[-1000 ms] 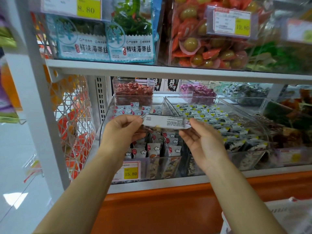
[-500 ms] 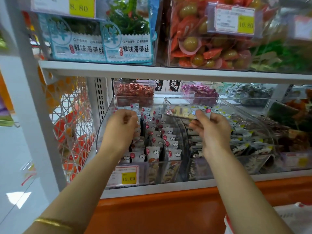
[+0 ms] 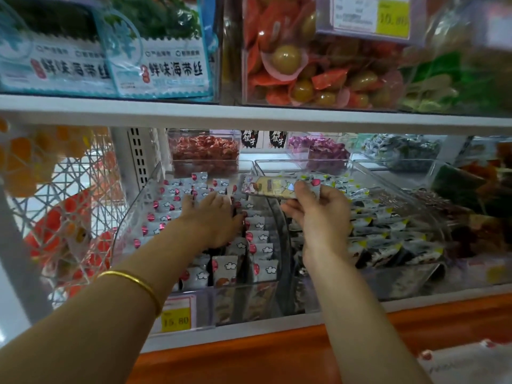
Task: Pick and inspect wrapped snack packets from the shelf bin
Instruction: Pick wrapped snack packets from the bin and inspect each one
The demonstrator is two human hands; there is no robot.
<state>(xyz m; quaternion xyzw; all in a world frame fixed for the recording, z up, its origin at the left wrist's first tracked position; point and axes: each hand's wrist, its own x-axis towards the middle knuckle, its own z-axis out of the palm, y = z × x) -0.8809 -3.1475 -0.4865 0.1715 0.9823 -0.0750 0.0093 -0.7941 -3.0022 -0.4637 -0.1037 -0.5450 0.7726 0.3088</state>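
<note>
A clear plastic shelf bin on the middle shelf holds rows of several white snack packets with red dots and cloud prints. My left hand reaches into this bin, palm down, fingers spread on the packets. My right hand pinches one long wrapped snack packet by its right end and holds it flat above the bin's right wall. The packet's printed face points up.
A second clear bin of black-and-white packets stands to the right. Small tubs of red candies and purple candies sit at the back. The upper shelf edge hangs close above. A yellow price tag fronts the bin.
My left hand let go of the packet and dropped into the bin onto the packets. My right hand alone carries the packet, turned printed side up and moved further in.
</note>
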